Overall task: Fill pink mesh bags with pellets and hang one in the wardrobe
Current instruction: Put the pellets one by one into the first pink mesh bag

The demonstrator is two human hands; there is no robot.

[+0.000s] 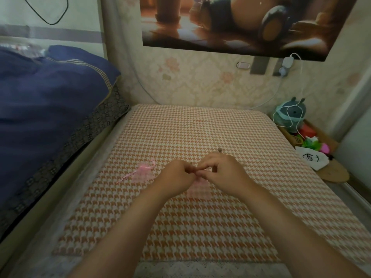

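Where their fingertips meet, the left hand (176, 177) and right hand (222, 173) both pinch the mouth of one pink mesh bag (198, 190), which lies flat just beneath them on the checked cloth (180, 227). A second bag (143, 173) lies apart, left of the left hand. One small pellet (219, 150) sits just beyond the right hand. Far right, a white pouch (312, 159) bears an unreadable black scrawl.
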